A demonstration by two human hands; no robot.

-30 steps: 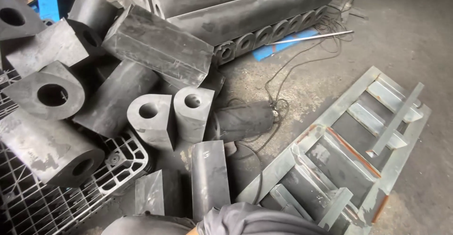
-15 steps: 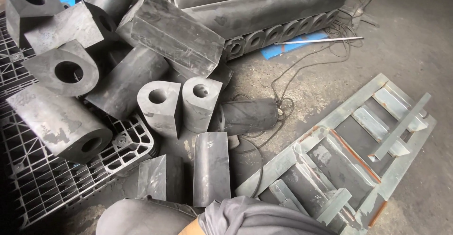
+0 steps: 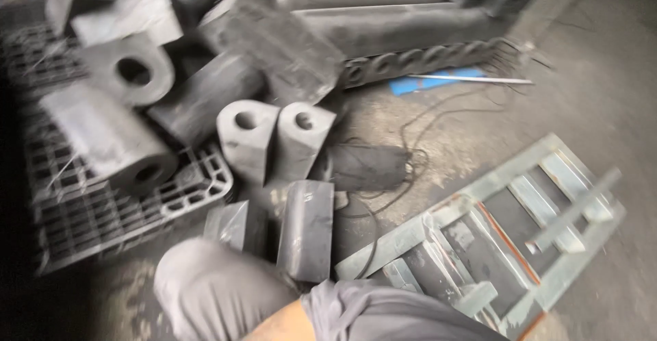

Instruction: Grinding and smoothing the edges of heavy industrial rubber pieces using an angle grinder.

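Rubber block (image 3: 306,228), dark and flat, lies on the floor just beyond the gloved hand (image 3: 219,289), which has pushed forward since a moment ago; its grip is hidden. Behind the block stand two holed wedges (image 3: 274,139).

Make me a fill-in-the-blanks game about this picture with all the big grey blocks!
1. Each grey block has a round ____ through it.
2. The gloved hand is nearest the block lying on the ____.
3. The strip under the thin rod is coloured ____.
4. The black grid pallet lies ____ of the metal frame.

Missing words: hole; floor; blue; left
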